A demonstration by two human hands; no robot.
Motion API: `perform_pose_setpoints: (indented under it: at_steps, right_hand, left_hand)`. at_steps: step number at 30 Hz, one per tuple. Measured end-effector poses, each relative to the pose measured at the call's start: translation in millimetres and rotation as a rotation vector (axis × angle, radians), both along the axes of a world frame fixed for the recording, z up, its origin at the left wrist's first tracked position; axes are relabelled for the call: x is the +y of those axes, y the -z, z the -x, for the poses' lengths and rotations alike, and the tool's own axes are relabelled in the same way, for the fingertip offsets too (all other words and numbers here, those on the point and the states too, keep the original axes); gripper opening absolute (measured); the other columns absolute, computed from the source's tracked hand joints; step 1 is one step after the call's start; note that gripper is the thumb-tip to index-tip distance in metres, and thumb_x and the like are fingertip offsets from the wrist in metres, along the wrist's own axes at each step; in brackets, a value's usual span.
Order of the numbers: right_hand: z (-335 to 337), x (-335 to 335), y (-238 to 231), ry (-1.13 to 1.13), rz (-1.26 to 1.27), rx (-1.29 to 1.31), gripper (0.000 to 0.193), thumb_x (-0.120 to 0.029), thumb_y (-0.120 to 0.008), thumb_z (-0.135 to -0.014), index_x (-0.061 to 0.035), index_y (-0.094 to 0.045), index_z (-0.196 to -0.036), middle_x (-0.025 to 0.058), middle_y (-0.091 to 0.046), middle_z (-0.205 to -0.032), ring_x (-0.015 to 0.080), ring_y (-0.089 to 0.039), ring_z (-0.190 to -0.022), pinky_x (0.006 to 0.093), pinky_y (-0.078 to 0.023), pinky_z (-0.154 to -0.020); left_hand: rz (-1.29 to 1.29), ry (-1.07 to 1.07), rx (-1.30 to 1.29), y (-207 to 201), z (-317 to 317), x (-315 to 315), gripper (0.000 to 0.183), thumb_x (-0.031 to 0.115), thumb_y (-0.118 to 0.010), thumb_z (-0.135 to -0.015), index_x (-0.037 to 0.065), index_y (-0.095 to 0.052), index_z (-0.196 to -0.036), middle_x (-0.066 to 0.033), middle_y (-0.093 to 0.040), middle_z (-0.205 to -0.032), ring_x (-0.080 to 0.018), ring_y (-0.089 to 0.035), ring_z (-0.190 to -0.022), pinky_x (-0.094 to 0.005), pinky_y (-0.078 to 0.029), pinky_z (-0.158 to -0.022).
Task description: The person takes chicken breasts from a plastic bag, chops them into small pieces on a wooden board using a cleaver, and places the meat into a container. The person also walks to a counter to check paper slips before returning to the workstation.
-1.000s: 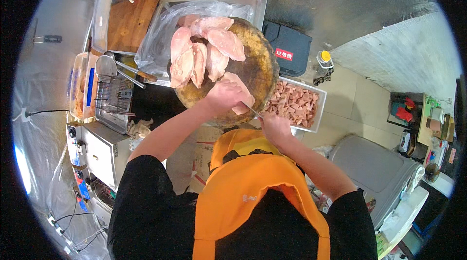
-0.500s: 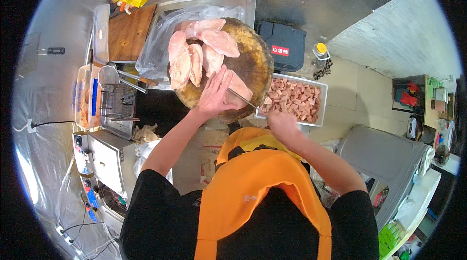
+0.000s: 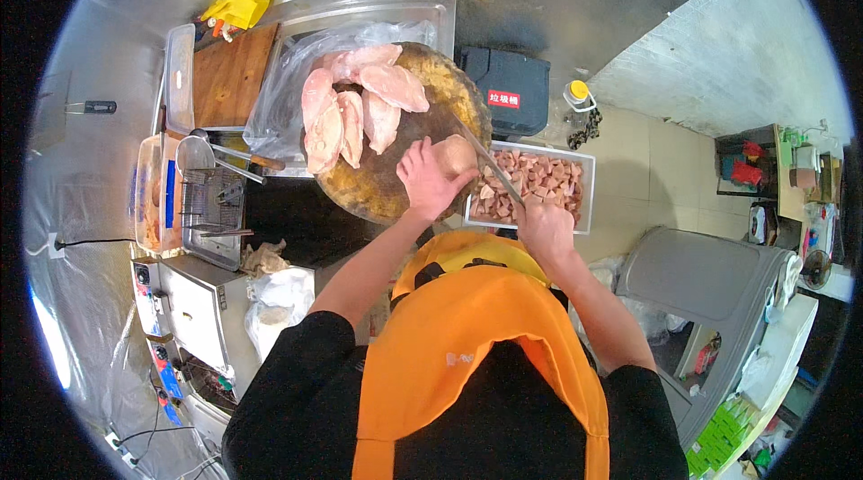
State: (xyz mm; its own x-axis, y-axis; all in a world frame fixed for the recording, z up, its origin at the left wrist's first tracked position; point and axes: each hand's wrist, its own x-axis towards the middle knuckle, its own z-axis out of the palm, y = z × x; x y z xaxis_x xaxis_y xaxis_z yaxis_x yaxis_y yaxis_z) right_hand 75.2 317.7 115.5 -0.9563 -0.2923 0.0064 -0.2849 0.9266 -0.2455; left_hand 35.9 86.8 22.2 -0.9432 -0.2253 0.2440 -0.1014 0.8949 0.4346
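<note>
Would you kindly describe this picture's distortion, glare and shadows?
Head view: fisheye bending toward black corners; washed-out glare strip at far left beside silvery sheeting; soft shadow on the beige tiled floor, right of the white rectangular tray; slim steel knife fairly crisp.

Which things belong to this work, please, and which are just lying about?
In use: knife in the right hand; meat piece against the left hand; chopping block; larger meat pieces; white tray holding diced meat.

Apparently lying about: yellow cloth; wooden board; yellow-capped container; wire basket.

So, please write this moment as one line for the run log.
Left hand: touching cut piece | Right hand: holding knife | Round board: larger meat pieces | White tray: diced meat
</note>
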Motion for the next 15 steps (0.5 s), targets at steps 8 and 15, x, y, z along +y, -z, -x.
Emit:
perform_pose_setpoints:
  at_steps: [8,15]
  right_hand:
    - [0.6,-30.4,-24.3,-0.113,-0.084,-0.223,0.014,-0.014,-0.061,-0.092,-0.0031,-0.066,-0.085,0.0169,-0.071,-0.07,0.0333,-0.073,-0.066,0.0439,-0.059,-0.06]
    - [20.3,-45.4,-22.9,-0.219,-0.108,-0.253,0.006,-0.003,-0.061,-0.085,-0.0024,-0.067,-0.087,0.0156,-0.074,-0.079,0.0311,-0.076,-0.071,0.0424,-0.061,-0.063]
  left_hand:
    - [-0.18,0.692,0.129,0.1,8.7,-62.3,0.046,0.016,-0.078,-0.07,0.007,-0.059,-0.11,-0.0144,-0.058,-0.117,-0.0369,-0.054,-0.11,-0.0467,-0.043,-0.095]
    - [-0.289,0.588,0.079,9.1,4.1,-55.7,0.05,0.019,-0.083,-0.064,0.008,-0.059,-0.106,-0.0131,-0.059,-0.111,-0.0366,-0.054,-0.106,-0.0463,-0.043,-0.09]
